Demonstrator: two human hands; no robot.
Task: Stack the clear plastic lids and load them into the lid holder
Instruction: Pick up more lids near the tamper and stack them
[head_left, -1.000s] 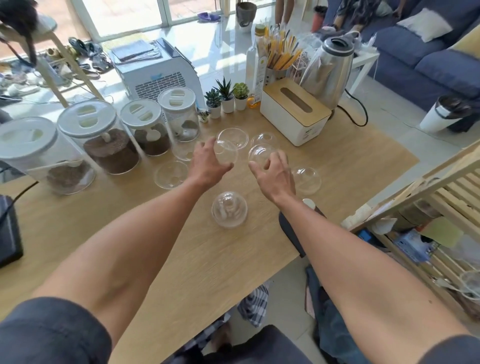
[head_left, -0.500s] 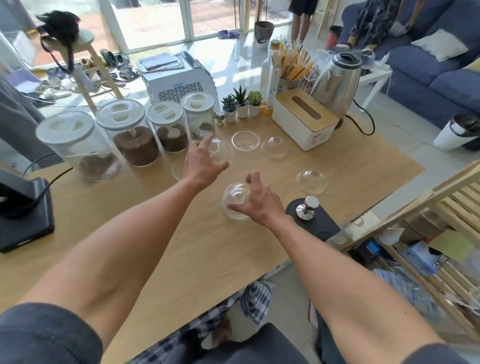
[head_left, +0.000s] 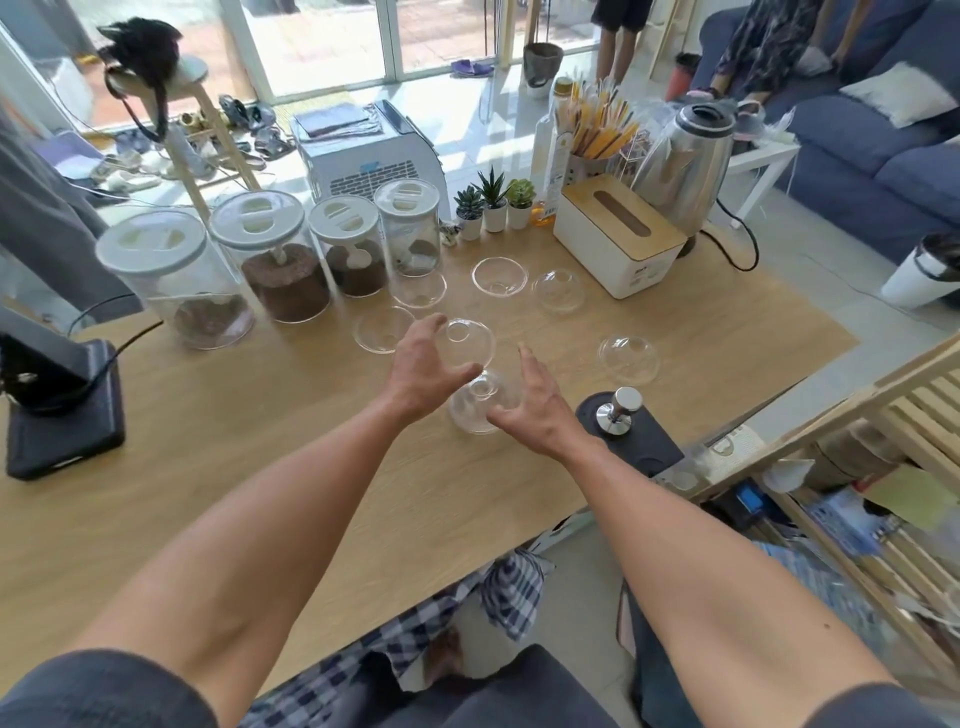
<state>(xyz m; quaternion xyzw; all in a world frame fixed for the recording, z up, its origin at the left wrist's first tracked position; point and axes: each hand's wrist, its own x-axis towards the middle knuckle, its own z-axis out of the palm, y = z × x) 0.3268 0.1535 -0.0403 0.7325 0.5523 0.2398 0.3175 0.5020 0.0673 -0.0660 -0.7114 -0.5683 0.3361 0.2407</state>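
Observation:
Several clear dome lids lie on the wooden table (head_left: 208, 467). My left hand (head_left: 423, 371) grips one dome lid (head_left: 467, 345), held just above and behind a second dome lid (head_left: 483, 402). My right hand (head_left: 530, 410) curls around that second lid, which rests on the table. Loose lids lie beyond: one upturned (head_left: 383, 330) to the left, one (head_left: 420, 288) by the jars, one upturned (head_left: 500, 277), one domed (head_left: 558, 289) near the tissue box, and one (head_left: 628, 359) at the right. I see no lid holder.
Several lidded glass jars (head_left: 283, 265) line the back left. A tissue box (head_left: 618, 236), small succulents (head_left: 493, 205) and a kettle (head_left: 685, 161) stand at the back. A steel tamper on a black mat (head_left: 621, 415) sits just right of my right hand. A black stand (head_left: 62, 415) occupies the left edge.
My left hand picked up a lid from near the jars and brought it toward me. My right hand carried its lid back onto the near lid and stays around that stack.

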